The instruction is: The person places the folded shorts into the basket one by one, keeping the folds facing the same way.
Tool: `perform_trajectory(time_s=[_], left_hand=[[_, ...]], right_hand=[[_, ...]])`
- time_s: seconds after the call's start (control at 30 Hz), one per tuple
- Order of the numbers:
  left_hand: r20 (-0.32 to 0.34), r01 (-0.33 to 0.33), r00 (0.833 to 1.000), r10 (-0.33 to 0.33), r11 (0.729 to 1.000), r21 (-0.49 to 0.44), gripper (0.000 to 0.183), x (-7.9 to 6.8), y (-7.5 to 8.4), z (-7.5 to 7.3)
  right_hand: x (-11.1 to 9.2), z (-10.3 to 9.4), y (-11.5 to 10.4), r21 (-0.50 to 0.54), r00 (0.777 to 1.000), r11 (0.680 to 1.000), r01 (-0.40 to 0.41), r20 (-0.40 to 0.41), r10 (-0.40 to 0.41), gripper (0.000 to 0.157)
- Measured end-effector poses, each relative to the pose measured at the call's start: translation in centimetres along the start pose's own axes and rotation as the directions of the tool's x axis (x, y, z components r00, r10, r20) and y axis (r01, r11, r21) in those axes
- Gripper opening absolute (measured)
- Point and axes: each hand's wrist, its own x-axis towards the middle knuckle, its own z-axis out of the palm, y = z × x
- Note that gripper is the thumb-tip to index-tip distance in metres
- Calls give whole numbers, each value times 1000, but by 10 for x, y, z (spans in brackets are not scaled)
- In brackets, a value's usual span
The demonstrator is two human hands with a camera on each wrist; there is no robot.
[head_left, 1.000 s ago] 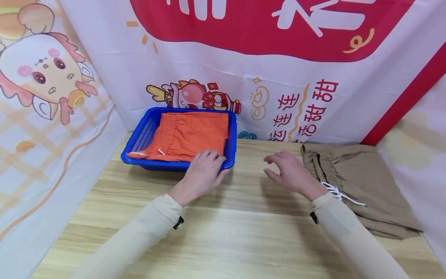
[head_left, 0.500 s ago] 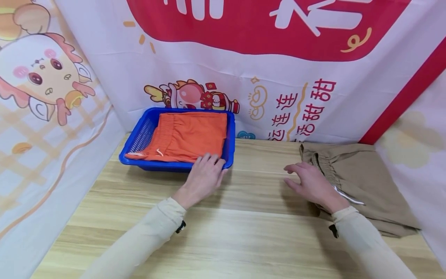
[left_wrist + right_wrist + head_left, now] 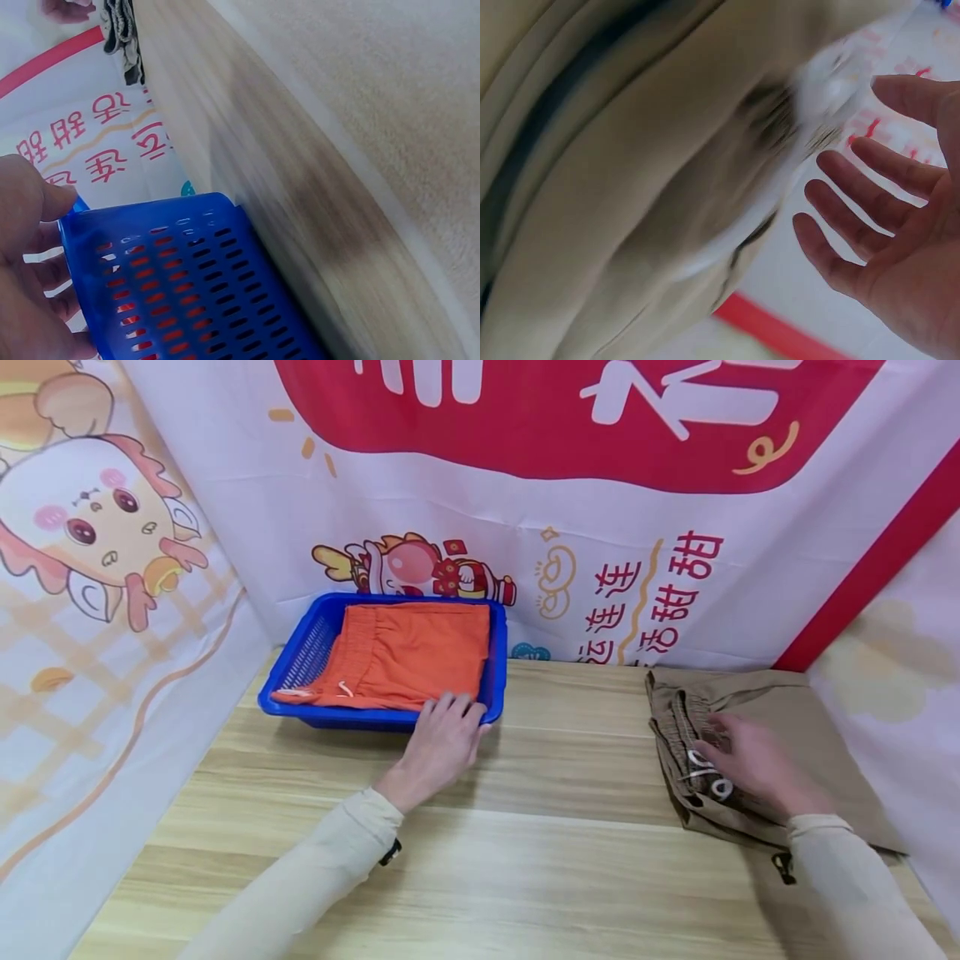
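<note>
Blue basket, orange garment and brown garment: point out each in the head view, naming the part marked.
Blue basket (image 3: 309, 653), head view: left mesh wall.
Orange garment (image 3: 423, 652), head view: middle of its folded fabric.
Brown garment (image 3: 795, 714), head view: the fabric's upper right part.

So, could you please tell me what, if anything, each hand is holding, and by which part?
The left hand holds the blue basket by its rim, near the front right corner. The right hand, over the brown garment, holds nothing.
</note>
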Motion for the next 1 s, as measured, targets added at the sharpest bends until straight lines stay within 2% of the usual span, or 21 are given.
perform_trajectory(time_s=[0.23, 0.43, 0.73, 1.0], left_hand=[[-15, 3, 1000, -3, 1000, -19, 23, -2, -1, 5], [-28, -4, 1000, 3, 1000, -30, 22, -1, -1, 5], [-24, 5, 1000, -6, 999, -43, 21, -2, 0, 5], [-35, 6, 999, -7, 999, -39, 21, -2, -1, 6]], right_hand=[[-15, -2, 35, -35, 987, 996, -80, 135, 84, 74], [-19, 10, 48, -39, 973, 995, -97, 207, 103, 76], [-18, 15, 22, -77, 976, 995, -67, 200, 81, 72], [-13, 22, -10, -84, 965, 994, -68, 247, 87, 76]])
